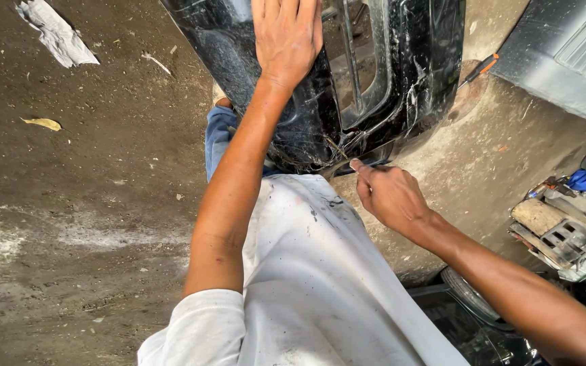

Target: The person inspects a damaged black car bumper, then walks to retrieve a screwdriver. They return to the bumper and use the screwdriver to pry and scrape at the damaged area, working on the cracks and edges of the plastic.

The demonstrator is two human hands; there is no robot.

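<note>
— Where's the bumper (401, 74), and which way does it run?

— It rests against the person's lap, at twelve o'clock from the white shirt (313, 271). Its long axis runs from eleven o'clock towards four, with the curved lower edge facing the body.

— What's it made of?

— Glossy black plastic, scratched and dusty, with a rectangular opening in the middle.

— And the hands?

— The left hand (287, 37) lies flat on the top face, fingers pressed together. The right hand (389, 196) sits at the lower edge, fingers pinching a thin dark tool (378, 163); I cannot tell its kind.

— Anything around?

— Rough dirt floor (69, 224), a crumpled paper scrap (55, 30) at ten o'clock, an orange-handled screwdriver (477, 68) at two.
</note>
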